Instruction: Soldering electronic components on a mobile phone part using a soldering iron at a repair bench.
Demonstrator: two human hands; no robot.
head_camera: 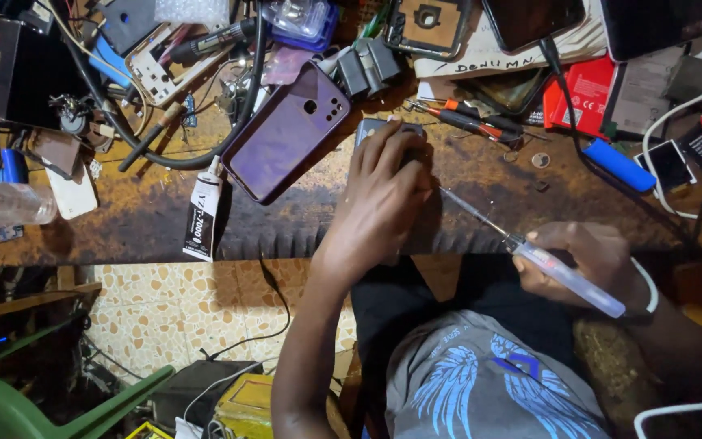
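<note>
My left hand (pixel 383 191) lies flat over a dark phone (pixel 372 128) on the worn wooden bench (pixel 148 215), and only the phone's top corner shows. My right hand (pixel 591 260) grips a screwdriver (pixel 558 272) with a clear handle. Its thin metal shaft (pixel 473 213) points up-left toward the covered phone. A purple phone back cover (pixel 284 134) with camera holes rests just left of my left hand.
A black glue tube (pixel 202 213) lies at the bench's front edge. Cables, phone parts and screens crowd the back. Red-handled screwdrivers (pixel 469 122), a blue cylinder (pixel 619 165), red boxes (pixel 587 93) and a plastic bottle (pixel 6 203) lie around. Below are tiled floor and a green chair (pixel 10 406).
</note>
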